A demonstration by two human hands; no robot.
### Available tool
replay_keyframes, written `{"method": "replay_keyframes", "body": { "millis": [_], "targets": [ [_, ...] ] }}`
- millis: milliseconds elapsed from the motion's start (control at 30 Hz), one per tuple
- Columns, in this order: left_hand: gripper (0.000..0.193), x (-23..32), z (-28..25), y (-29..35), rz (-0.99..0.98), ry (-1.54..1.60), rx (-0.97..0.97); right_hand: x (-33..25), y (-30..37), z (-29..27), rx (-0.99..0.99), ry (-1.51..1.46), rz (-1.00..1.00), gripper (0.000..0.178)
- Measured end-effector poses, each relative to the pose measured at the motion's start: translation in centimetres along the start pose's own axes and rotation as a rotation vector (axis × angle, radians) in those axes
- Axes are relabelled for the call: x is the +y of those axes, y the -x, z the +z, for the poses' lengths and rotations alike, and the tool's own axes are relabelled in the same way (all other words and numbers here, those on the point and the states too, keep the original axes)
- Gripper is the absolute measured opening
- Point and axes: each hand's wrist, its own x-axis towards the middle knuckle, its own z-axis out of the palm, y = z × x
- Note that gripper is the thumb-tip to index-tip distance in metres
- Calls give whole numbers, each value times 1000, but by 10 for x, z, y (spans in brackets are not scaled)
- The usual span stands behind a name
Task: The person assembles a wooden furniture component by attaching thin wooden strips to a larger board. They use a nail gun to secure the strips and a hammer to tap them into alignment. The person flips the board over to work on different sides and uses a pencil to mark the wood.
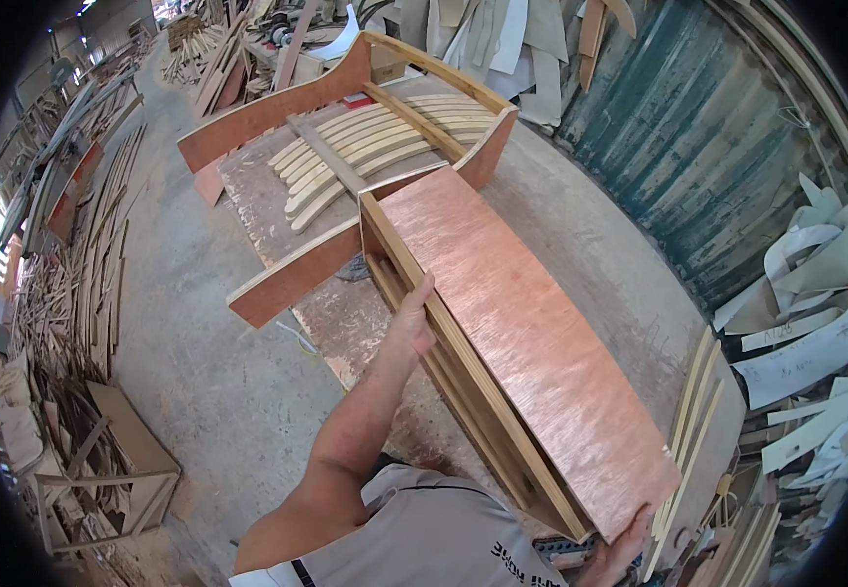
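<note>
A long reddish plywood panel (531, 323) lies along a narrow box-like wooden frame (487, 399), which slants from the middle of the workbench toward my body. A dark gap shows between the panel's left edge and the frame's rail. My left hand (412, 318) is closed over that rail near mid-length, its thumb on top and its other fingers partly hidden. At the panel's near right corner, my right hand (623, 550) grips the edge. The far end of the frame meets a plywood side board (297, 269) of a larger sofa-like frame.
Curved wooden slats (385, 147) lie inside the larger frame on the workbench (590, 230). Thin wood strips (683, 440) rest along its right edge. Template sheets (801, 342) pile against the right wall. Scrap wood (67, 460) heaps up on the left beside the concrete floor (184, 284).
</note>
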Motion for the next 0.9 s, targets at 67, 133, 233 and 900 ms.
{"method": "replay_keyframes", "body": {
  "millis": [67,133,233,900],
  "targets": [
    [68,7,13,8,-5,-37,8,-4,-3,-2,-30,9,-9,59],
    [63,4,14,10,16,-9,1,1,-3,7,31,-37,8,58],
    [65,0,14,4,33,83,8,6,1,11,25,-81,23,57],
    [71,-8,1,-1,56,7,42,9,-15,2,-53,16,250,45]
  ]
}}
